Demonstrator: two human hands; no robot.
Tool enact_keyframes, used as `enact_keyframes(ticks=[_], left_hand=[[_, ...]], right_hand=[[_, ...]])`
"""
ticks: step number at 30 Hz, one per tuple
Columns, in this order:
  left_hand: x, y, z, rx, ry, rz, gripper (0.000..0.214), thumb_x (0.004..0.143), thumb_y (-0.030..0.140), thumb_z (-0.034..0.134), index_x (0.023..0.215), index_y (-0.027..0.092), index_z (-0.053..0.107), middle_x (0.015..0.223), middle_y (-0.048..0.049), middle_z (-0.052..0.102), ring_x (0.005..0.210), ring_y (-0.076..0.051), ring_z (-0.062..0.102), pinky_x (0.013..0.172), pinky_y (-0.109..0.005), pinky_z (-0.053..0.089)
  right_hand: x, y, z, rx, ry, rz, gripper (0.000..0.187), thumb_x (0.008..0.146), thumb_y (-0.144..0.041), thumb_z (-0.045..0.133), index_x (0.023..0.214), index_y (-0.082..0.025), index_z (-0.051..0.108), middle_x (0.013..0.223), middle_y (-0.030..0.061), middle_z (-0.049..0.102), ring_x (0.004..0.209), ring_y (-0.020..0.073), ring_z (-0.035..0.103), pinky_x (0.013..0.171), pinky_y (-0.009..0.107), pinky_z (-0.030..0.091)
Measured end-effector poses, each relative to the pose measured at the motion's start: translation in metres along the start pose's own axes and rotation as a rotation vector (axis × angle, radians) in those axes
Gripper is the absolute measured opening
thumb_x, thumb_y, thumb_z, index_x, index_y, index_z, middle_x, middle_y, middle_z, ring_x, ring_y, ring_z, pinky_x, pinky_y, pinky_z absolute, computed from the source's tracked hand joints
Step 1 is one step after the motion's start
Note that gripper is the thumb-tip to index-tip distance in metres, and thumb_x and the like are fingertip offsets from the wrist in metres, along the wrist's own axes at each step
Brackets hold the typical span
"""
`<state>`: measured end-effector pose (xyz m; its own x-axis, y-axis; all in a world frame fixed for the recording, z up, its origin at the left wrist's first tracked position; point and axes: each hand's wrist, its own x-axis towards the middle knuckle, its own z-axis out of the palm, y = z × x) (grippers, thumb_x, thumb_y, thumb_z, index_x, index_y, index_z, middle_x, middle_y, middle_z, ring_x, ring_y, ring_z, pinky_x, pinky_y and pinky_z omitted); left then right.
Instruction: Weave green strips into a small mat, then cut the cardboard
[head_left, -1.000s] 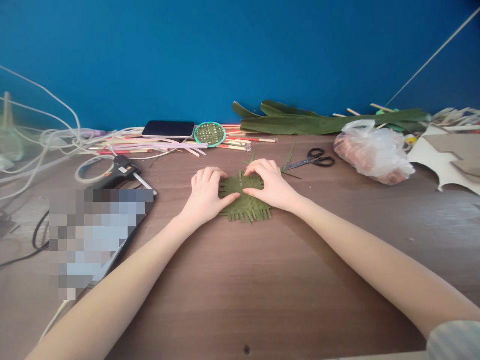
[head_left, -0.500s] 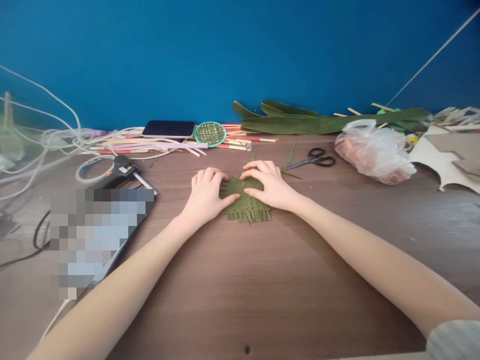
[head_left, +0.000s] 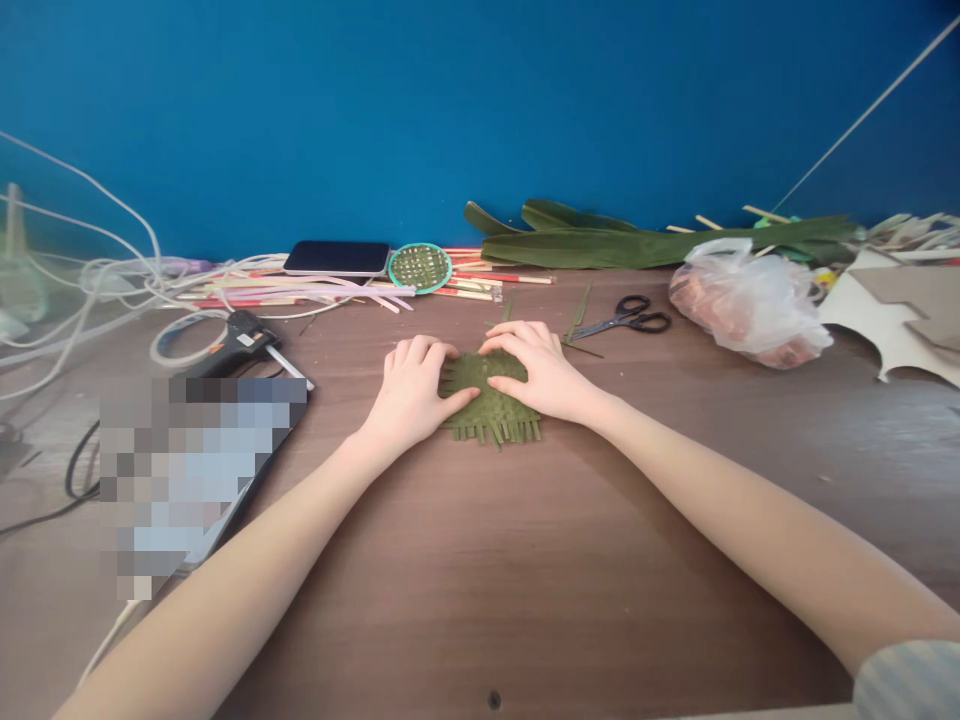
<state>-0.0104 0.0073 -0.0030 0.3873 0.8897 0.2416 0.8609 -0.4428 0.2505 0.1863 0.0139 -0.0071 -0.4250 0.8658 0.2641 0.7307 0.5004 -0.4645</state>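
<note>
A small mat woven from green leaf strips point(head_left: 491, 405) lies flat on the brown table, its cut strip ends fringing the near and left edges. My left hand point(head_left: 414, 385) grips its left side, thumb on top and fingers curled at the far left edge. On the other side, my right hand point(head_left: 536, 370) holds the mat with its thumb on the weave and fingers bent over the far right part. Both hands cover portions of the mat. Just beyond my right hand lie loose thin leaf strips point(head_left: 581, 312) and black-handled scissors point(head_left: 634, 314).
Long green leaves point(head_left: 585, 248) lie along the blue wall. At the back are a phone point(head_left: 337, 257) and a round woven piece with a teal rim point(head_left: 421, 269). A glue gun point(head_left: 240, 345) and a blurred-out screen point(head_left: 210, 470) lie left; a plastic bag point(head_left: 750, 305) sits right.
</note>
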Motion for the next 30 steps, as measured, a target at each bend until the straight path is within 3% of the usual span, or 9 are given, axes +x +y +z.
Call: enact_keyframes(ticks=[9,18,22,26,30], left_hand=[[0.0,0.002,-0.003,0.047,-0.001,0.017,0.034,0.076,0.042,0.061,0.101,0.018,0.055,0.101,-0.0073,0.059,0.099,-0.026,0.049,0.085,-0.04,0.036],[-0.004,0.006,-0.003,0.149,0.072,0.055,0.034,0.077,0.043,0.057,0.101,0.019,0.062,0.102,-0.0074,0.063,0.099,-0.028,0.052,0.088,-0.042,0.036],[-0.004,0.003,-0.002,0.105,0.082,0.064,0.026,0.081,0.031,0.048,0.098,0.021,0.066,0.104,-0.0054,0.064,0.098,-0.025,0.052,0.087,-0.041,0.038],[-0.002,-0.003,-0.002,0.03,0.052,0.047,0.037,0.079,0.013,0.039,0.1,0.021,0.068,0.107,-0.0038,0.064,0.1,-0.024,0.051,0.088,-0.041,0.039],[-0.001,-0.006,-0.003,0.017,0.045,0.06,0.041,0.076,0.01,0.039,0.101,0.02,0.068,0.108,-0.0041,0.065,0.102,-0.025,0.05,0.089,-0.042,0.039]], right_hand=[[0.0,-0.001,0.0,-0.037,-0.021,-0.034,0.025,0.082,-0.032,0.055,0.103,-0.028,0.066,0.132,0.0005,0.051,0.119,0.0267,0.037,0.097,0.051,0.032],[0.0,-0.001,-0.001,-0.035,-0.017,-0.045,0.024,0.082,-0.03,0.054,0.101,-0.028,0.068,0.129,0.0008,0.053,0.118,0.027,0.038,0.095,0.052,0.033],[0.0,0.0,0.0,-0.032,-0.017,-0.046,0.024,0.082,-0.03,0.054,0.102,-0.029,0.068,0.13,-0.0003,0.053,0.117,0.0271,0.039,0.095,0.052,0.032],[0.0,0.0,0.0,-0.027,-0.027,-0.031,0.024,0.082,-0.031,0.055,0.102,-0.029,0.068,0.13,-0.0007,0.053,0.117,0.0272,0.038,0.096,0.052,0.032],[0.0,-0.001,-0.002,-0.042,-0.042,-0.029,0.025,0.083,-0.031,0.054,0.104,-0.028,0.067,0.132,-0.0003,0.052,0.118,0.0271,0.037,0.096,0.052,0.032]])
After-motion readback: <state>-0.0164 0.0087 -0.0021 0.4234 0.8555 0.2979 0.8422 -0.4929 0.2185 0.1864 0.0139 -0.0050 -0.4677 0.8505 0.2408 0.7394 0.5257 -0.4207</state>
